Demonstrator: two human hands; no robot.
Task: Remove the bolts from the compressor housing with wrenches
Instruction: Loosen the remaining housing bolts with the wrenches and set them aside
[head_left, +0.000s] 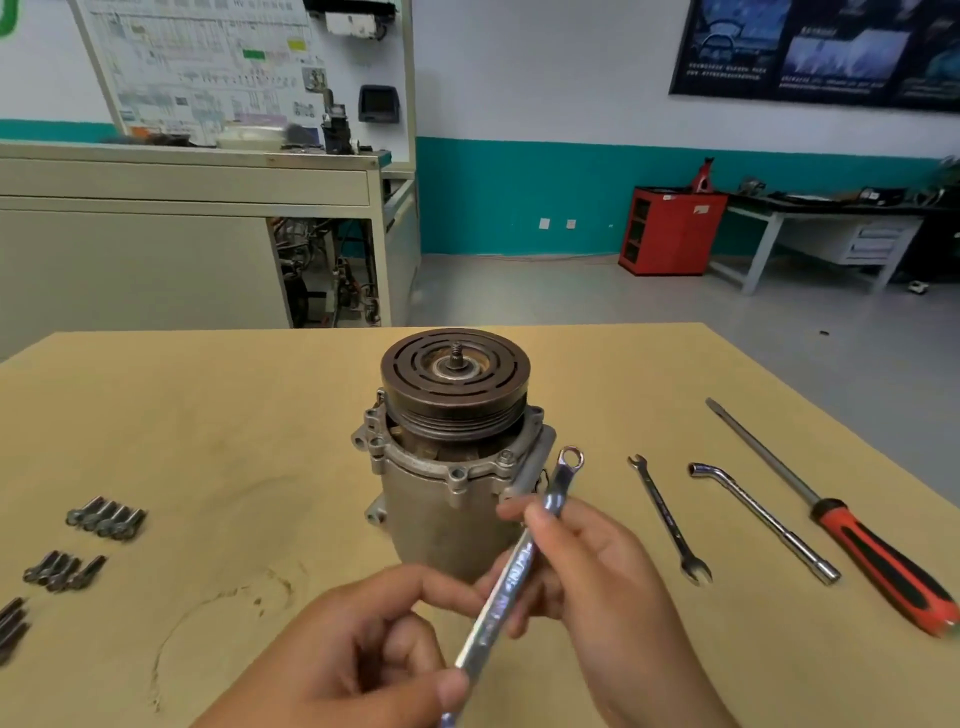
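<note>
The compressor (447, 499) stands upright mid-table, its dark pulley (455, 382) on top. One bolt (505, 458) sits in the housing flange at the front right. A shiny combination wrench (519, 561) is held in front of the housing, its ring end (570, 460) up beside that bolt and not on it. My right hand (597, 577) pinches the wrench shaft near the middle. My left hand (374, 644) grips the wrench's lower end with thumb and fingers.
On the wooden table (208, 426), several removed bolts lie in groups at the left (106, 518) (65, 570). To the right lie a small open-end wrench (667, 519), an L-shaped socket wrench (763, 522) and a red-handled screwdriver (852, 530). The table's far edge is just behind the compressor.
</note>
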